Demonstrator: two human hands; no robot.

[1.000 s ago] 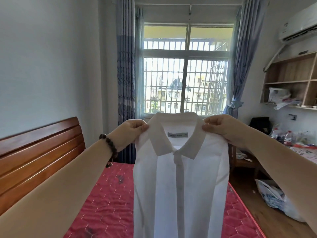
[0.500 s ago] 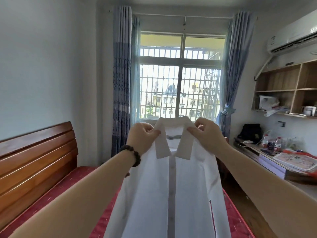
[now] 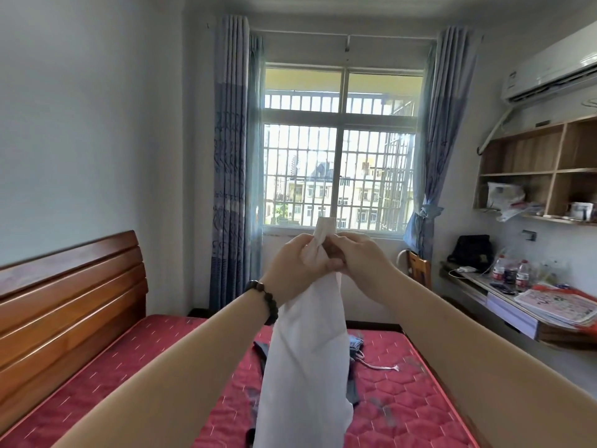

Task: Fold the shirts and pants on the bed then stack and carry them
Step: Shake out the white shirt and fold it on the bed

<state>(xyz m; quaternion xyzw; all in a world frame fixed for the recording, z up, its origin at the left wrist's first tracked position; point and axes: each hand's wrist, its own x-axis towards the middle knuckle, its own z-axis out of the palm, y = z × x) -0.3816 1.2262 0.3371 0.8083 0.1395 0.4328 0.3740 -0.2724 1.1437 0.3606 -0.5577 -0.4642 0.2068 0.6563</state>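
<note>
Shirt (image 3: 307,367) count in your grip is one: a white one, hanging lengthwise in front of you above the bed (image 3: 403,399), doubled so that it shows as a narrow, smooth column that widens toward its lower end at 6 o'clock. Your two hands meet at the middle of the view and both pinch its top. Your left hand (image 3: 292,263), with one dark bead bracelet (image 3: 263,300) on the wrist, has its fingers curled round the bunched fabric, and your right hand (image 3: 358,257) presses in against it from 3 o'clock, thumb and fingers closed on the same bunch. A short white tip of the shirt, probably the collar, stands up above your knuckles toward 12 o'clock. Behind the hanging shirt, on the red quilted mattress, lies at least one dark blue-grey garment (image 3: 353,347) with one white drawstring (image 3: 379,366) trailing toward 3 o'clock; you cannot tell how many pieces make up that heap, since the shirt covers most of it. One wooden headboard (image 3: 71,292) runs along 9 o'clock. One barred window (image 3: 339,163) sits at 12 o'clock between two blue curtains (image 3: 231,163). At 3 o'clock you have one desk (image 3: 504,305) carrying two clear bottles with red caps (image 3: 510,272), and one air conditioner (image 3: 549,76) at 2 o'clock.
</note>
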